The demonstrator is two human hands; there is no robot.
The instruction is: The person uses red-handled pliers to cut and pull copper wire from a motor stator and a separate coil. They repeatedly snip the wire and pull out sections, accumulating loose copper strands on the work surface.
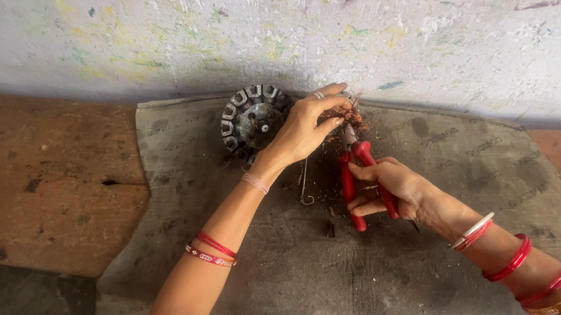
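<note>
A round dark motor stator (250,121) with slotted rim stands tilted against the wall on a grey mat (425,273). My left hand (305,126) rests on its right side, fingers pinching a tuft of copper wire (347,115). My right hand (393,189) grips red-handled pliers (357,173), whose jaws point up into that copper wire beside the stator. Bangles ring both wrists.
A paint-flecked whitish wall (298,28) rises right behind the stator. Reddish-brown floor (21,180) lies left of the mat and at the far right. Small wire scraps (304,194) and debris lie on the mat below the hands.
</note>
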